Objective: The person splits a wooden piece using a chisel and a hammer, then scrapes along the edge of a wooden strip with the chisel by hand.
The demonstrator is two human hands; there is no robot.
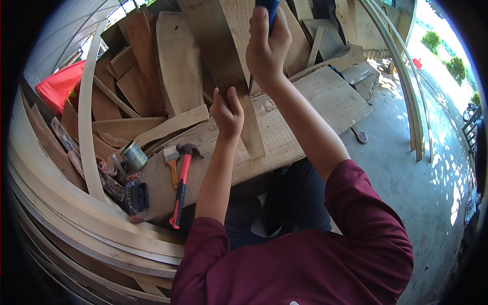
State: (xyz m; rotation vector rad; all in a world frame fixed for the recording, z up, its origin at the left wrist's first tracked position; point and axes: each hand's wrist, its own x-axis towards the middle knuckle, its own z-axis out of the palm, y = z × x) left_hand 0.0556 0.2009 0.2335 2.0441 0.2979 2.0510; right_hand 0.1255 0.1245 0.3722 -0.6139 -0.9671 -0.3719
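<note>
A long, thin wooden board [218, 56] slants from the top of the view down to the workbench plank [284, 134]. Around its lower part my left hand [228, 113] is closed, thumb and a finger at its face. Higher up on the right, my right hand [268, 48] is wrapped round a blue handle [272, 7]. A thin dark edge runs down beside the board below that hand; the rest of the tool is hidden. On the plank at the left lie a hammer [183, 185] with a red and black handle and a brush [173, 165] with an orange handle.
A tin can [134, 155] and a black clamp-like tool [136, 198] are at the bench's left end. Wooden boards [178, 66] lean behind it. Curved wood strips [76, 203] fill the left; tall strips [406, 76] stand at the right above concrete floor [396, 203].
</note>
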